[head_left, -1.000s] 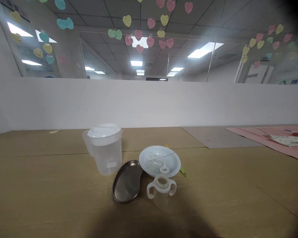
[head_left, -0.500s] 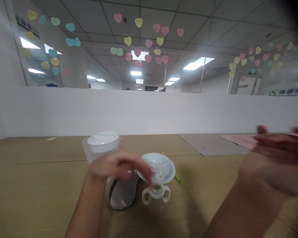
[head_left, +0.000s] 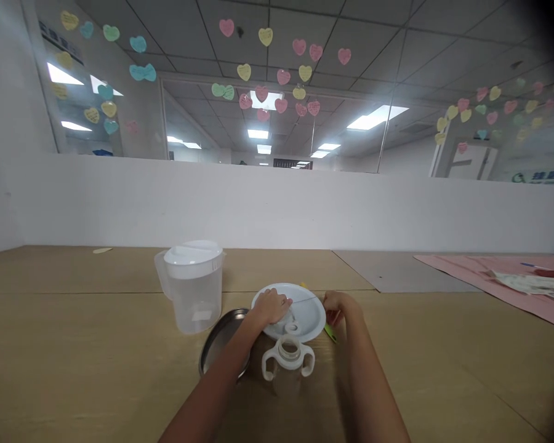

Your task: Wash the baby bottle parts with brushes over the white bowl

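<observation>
Our left hand (head_left: pixel 273 306) is over the dish (head_left: pixel 311 317), right hand (head_left: pixel 340 307) curled beside it — we can't tell either grip; the bottle (head_left: pixel 288 363) stands uncapped, the ring (head_left: pixel 292 331) unattached.

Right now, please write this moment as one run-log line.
left hand: over plate; right hand: beside plate's right edge; holding: unclear for both; bottle: upright, uncapped; jug: lidded

At lower centre I see a white plate (head_left: pixel 311 317), a silver tray (head_left: pixel 216 341) and a green handle (head_left: pixel 330 333), at right a pink cloth (head_left: pixel 461 268), and up top pink, yellow, green and blue notes (head_left: pixel 316 52).
</observation>
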The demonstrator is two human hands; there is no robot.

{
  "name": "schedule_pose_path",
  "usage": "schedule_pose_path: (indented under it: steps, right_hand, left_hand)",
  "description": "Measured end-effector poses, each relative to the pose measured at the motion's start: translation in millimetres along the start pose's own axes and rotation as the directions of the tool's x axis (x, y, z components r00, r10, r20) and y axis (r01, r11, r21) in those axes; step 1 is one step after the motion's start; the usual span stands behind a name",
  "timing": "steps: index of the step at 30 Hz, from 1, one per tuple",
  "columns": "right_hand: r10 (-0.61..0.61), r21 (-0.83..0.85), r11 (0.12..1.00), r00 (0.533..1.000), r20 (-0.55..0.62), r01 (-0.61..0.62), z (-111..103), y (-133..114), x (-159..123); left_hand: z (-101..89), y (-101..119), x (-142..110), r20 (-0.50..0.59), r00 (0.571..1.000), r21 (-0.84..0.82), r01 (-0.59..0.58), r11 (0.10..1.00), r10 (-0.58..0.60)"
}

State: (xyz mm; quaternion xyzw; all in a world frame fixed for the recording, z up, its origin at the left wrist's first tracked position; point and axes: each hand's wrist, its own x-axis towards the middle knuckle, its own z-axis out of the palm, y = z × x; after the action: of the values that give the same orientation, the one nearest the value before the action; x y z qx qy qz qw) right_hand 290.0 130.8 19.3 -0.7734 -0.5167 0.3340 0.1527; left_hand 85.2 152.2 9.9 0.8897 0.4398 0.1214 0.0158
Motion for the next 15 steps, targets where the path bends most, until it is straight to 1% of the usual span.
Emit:
schedule_pose_path:
  steps: [3,8,12,15]
  right_hand:
    - [0.033,-0.039,0.999,0.997,0.075,-0.03,10,4,8]
    - [0.065,-0.066,0.996,0.992,0.112,-0.058,9,9,18]
    - [0.081,-0.053,0.996,0.994,0.068,-0.077,6,12,19]
    - [0.092,-0.001,0.996,0.996,0.0,-0.092,-2,14,15]
  left_hand:
    - [-0.2,-1,2,-0.003,1.0,-0.002,0.006,1.0,-0.006]
    - [-2.5,1,2,-0.002,0.999,-0.075,0.038,0.997,-0.038]
    - [-8.5,4,-1,-0.04,0.996,-0.161,0.076,0.984,-0.083]
    - [-15.2,8,0,-0.108,0.986,-0.229,0.1,0.968,-0.128]
